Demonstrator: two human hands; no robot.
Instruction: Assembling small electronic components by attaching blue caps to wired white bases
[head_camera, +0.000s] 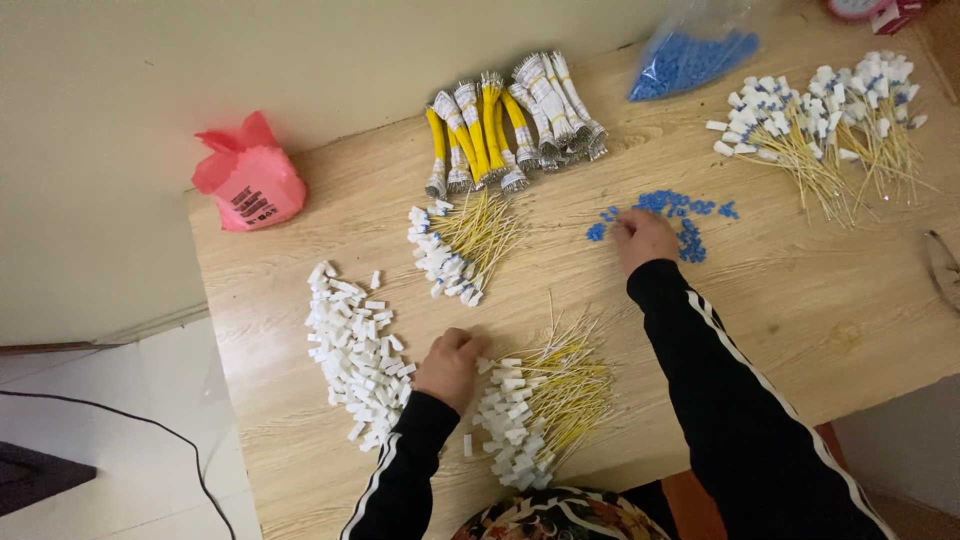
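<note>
On the wooden worktop (800, 300): two hands in black sleeves with white stripes work among sorted wire parts.
Left hand (450, 365): loosely curled, knuckles up, resting between two piles; whether it pinches anything I cannot tell.
Right hand (645, 238): reaching forward, fingertips pressed down into the blue caps; a closed grip on one cannot be made out.
Blue caps (690, 215): small scatter lying under and just beyond the right fingertips, well apart from the left hand.
White connectors (352, 350): loose heap just left of the left hand.
Near wire pile (545, 400): yellow wires with white ends, touching the left hand on its right side.
Middle wire pile (462, 245): same kind, farther from the body, between both hands.
Bundled wires (510, 125): yellow bundles with white wrappings, fanned out near the wall.
Finished wires (830, 125): yellow, with white and blue ends, far right.
Clear bag (690, 50): holds more blue caps, at the back edge.
Pink bag (250, 180): at the worktop's far left corner.
</note>
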